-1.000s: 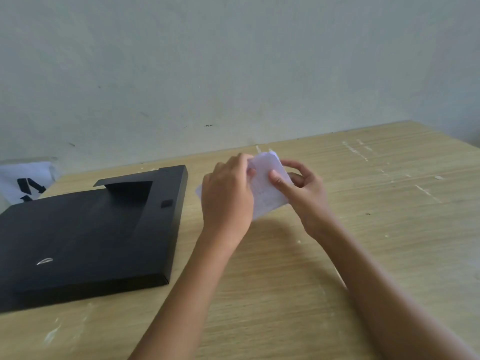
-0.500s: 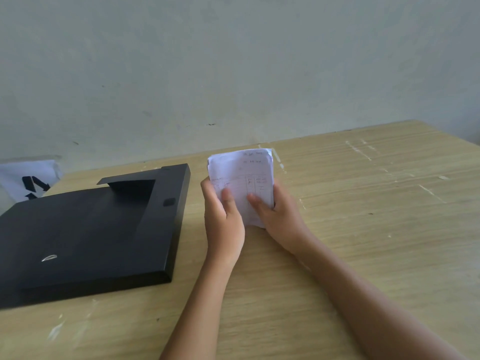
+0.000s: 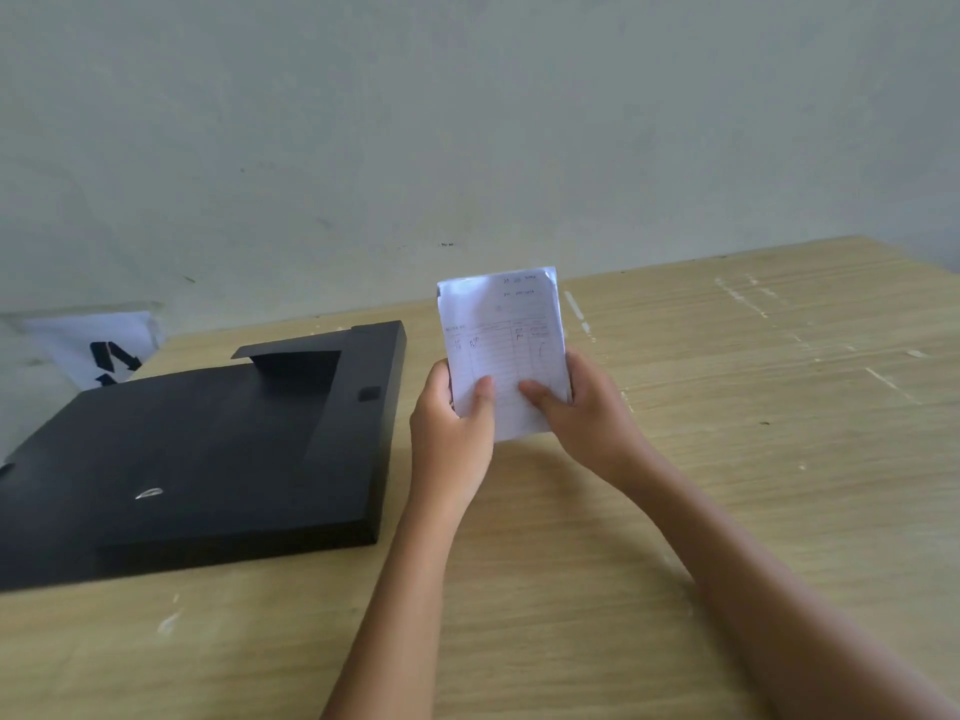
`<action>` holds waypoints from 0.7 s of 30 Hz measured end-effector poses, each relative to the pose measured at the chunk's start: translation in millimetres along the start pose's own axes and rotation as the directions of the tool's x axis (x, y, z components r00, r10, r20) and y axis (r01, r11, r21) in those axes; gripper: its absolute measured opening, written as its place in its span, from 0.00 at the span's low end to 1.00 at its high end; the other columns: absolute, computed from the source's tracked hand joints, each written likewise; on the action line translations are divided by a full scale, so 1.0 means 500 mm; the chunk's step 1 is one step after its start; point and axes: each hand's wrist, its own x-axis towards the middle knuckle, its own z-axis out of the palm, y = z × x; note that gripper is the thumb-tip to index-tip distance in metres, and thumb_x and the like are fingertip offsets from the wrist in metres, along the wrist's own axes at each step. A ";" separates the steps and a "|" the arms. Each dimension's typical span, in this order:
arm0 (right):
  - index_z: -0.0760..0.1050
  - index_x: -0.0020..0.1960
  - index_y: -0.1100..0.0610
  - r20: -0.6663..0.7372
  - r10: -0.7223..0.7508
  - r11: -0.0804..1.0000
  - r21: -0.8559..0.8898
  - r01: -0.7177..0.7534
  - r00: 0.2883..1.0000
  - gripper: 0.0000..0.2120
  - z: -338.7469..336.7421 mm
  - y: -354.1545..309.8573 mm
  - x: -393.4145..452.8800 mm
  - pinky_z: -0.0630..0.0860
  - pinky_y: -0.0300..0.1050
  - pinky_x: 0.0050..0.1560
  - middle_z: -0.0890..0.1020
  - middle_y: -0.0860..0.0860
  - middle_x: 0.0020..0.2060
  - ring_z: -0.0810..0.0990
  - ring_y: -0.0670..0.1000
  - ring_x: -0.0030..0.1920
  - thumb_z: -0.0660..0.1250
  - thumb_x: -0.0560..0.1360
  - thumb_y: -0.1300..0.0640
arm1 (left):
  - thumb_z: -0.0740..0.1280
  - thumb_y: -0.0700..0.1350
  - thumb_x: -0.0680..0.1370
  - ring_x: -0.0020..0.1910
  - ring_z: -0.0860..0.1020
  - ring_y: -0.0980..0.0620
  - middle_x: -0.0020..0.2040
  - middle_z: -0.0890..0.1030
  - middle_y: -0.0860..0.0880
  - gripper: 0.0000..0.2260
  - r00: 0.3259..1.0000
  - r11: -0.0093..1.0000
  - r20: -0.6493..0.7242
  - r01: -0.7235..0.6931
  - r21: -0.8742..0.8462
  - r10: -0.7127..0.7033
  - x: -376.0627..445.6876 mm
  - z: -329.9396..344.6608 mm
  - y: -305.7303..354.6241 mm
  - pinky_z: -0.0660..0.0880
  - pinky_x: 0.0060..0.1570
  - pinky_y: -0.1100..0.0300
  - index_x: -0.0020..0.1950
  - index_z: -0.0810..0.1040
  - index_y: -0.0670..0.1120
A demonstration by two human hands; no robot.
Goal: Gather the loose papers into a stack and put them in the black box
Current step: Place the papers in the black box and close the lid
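Observation:
A small stack of white papers (image 3: 501, 330) with ruled lines and handwriting stands upright above the wooden table (image 3: 727, 407), facing me. My left hand (image 3: 449, 433) grips its lower left edge, thumb on the front. My right hand (image 3: 587, 418) grips its lower right edge, thumb also on the front. The black box (image 3: 208, 449) lies flat on the table to the left of my hands, lid down, with a small clasp on its right side.
A white bag with a black mark (image 3: 104, 350) sits behind the box at the far left. A pale wall (image 3: 467, 122) runs along the table's back edge. Bare tabletop stretches to the right and in front of my arms.
The papers were lying tilted between my hands; they now stand upright and squared, lifted slightly, with both thumbs on the front.

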 end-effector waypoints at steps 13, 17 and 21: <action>0.77 0.66 0.50 0.211 -0.045 0.980 -0.182 0.084 0.976 0.16 0.192 -0.096 -0.092 0.76 0.42 0.63 0.79 0.43 0.63 0.78 0.44 0.62 0.62 0.82 0.45 | 0.69 0.42 0.80 0.50 0.84 0.52 0.48 0.86 0.53 0.08 0.984 0.989 -0.121 0.135 0.058 -0.128 -0.002 -0.341 0.010 0.83 0.51 0.51 0.46 0.81 0.55; 0.71 0.73 0.50 0.352 -0.064 0.889 -0.406 0.214 0.934 0.25 0.232 -0.079 -0.144 0.61 0.39 0.72 0.68 0.43 0.74 0.65 0.43 0.73 0.64 0.80 0.41 | 0.69 0.40 0.79 0.54 0.83 0.47 0.53 0.85 0.47 0.06 0.956 0.967 -0.212 0.231 0.105 -0.205 0.048 -0.427 -0.027 0.82 0.54 0.50 0.55 0.83 0.45; 0.69 0.75 0.50 0.349 -0.109 0.837 -0.472 0.276 0.931 0.25 0.238 -0.076 -0.156 0.59 0.37 0.73 0.67 0.43 0.75 0.62 0.41 0.75 0.62 0.81 0.42 | 0.68 0.40 0.79 0.54 0.83 0.45 0.50 0.84 0.47 0.02 0.938 0.935 -0.236 0.301 0.188 -0.254 0.111 -0.467 -0.068 0.79 0.50 0.53 0.50 0.81 0.45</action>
